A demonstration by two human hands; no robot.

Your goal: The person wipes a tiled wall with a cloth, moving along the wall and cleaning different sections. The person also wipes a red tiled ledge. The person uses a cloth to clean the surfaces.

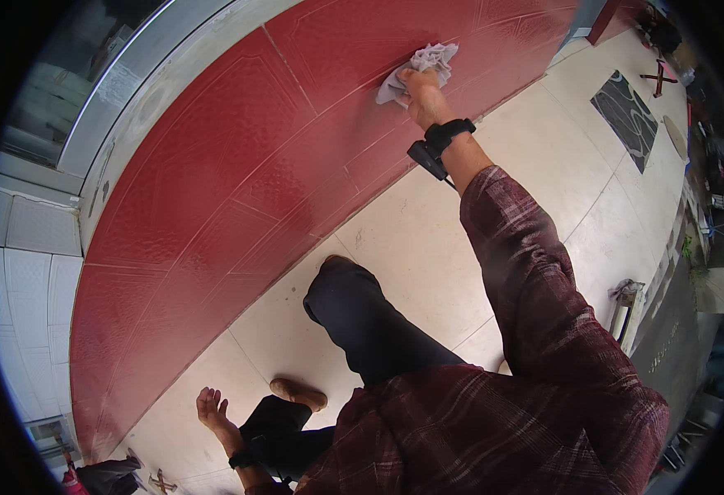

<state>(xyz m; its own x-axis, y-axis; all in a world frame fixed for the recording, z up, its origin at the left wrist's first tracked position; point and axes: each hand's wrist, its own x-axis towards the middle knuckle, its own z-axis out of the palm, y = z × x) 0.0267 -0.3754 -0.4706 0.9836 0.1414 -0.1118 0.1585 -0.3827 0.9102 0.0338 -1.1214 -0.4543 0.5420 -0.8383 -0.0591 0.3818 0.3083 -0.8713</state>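
Observation:
My right hand (421, 93) grips a crumpled greyish-pink cloth (439, 59) and presses it against the red tiled wall (226, 161). Part of the cloth spreads flat under my fingers, while the rest bunches above them. Down at the lower left, my left hand (214, 411) hangs beside my leg with its fingers loosely curled and apart. Nothing is in it, and it stays off the wall. Both wrists wear black straps, and a small dark device sits on the right one.
Pale floor tiles (411, 247) run along the wall's foot. Above the red tiles is a window ledge (151, 93). A black patterned mat (625, 120) lies at the upper right, near a small wooden stand (658, 79). Dark fabric (111, 475) shows at the bottom left.

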